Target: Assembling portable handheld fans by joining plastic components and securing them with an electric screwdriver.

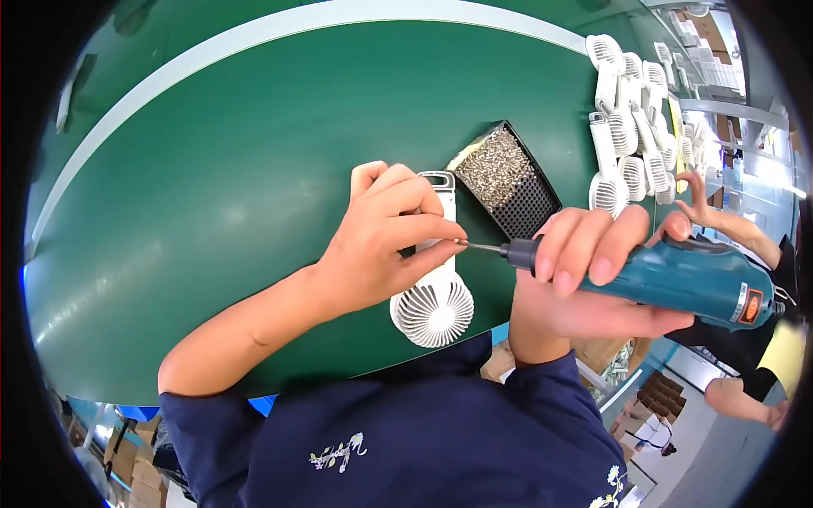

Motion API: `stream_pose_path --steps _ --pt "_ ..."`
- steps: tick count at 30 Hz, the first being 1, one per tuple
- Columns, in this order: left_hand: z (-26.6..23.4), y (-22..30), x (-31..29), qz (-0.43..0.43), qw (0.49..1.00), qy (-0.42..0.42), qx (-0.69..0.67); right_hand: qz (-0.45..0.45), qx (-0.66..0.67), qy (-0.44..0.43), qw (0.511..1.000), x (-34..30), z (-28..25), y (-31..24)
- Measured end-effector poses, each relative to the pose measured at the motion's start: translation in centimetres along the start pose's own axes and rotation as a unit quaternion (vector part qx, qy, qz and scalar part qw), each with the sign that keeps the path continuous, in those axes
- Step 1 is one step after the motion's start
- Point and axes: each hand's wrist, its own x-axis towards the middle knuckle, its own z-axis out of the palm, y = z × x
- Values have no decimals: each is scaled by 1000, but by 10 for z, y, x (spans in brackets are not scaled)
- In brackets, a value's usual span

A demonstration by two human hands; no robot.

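Note:
My right hand [593, 271] is wrapped round a teal electric screwdriver [690, 279], which lies almost level with its thin bit pointing left. At the bit's tip, the thumb and forefinger of my left hand [381, 229] are pinched together; whatever is between them is too small to make out. Beneath that hand a white handheld fan [432, 311] lies on the green table [212, 203], its round slatted head toward me and its handle pointing away. My left fingers hide part of the handle.
Just beyond the screwdriver stands a black box [529, 199] holding many small metal screws. Several white handheld fans [627, 131] are heaped at the far right. Another person's arm [737, 224] reaches in at the right edge. A pale strip [339, 13] borders the table's far side.

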Motion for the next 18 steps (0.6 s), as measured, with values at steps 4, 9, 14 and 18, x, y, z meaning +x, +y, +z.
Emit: stream_pose_path --steps 4,9,14,18 --pt "-3 4 -1 -15 1000 -8 -5 7 6 2 1000 0 3 0" --pt "-4 4 1 -12 1000 -11 3 6 26 7 1000 -1 7 8" --pt "5 3 14 17 999 -35 23 14 -25 -22 999 -5 -15 10" --pt "-4 9 14 12 997 -62 50 153 -4 25 988 -9 -5 18"
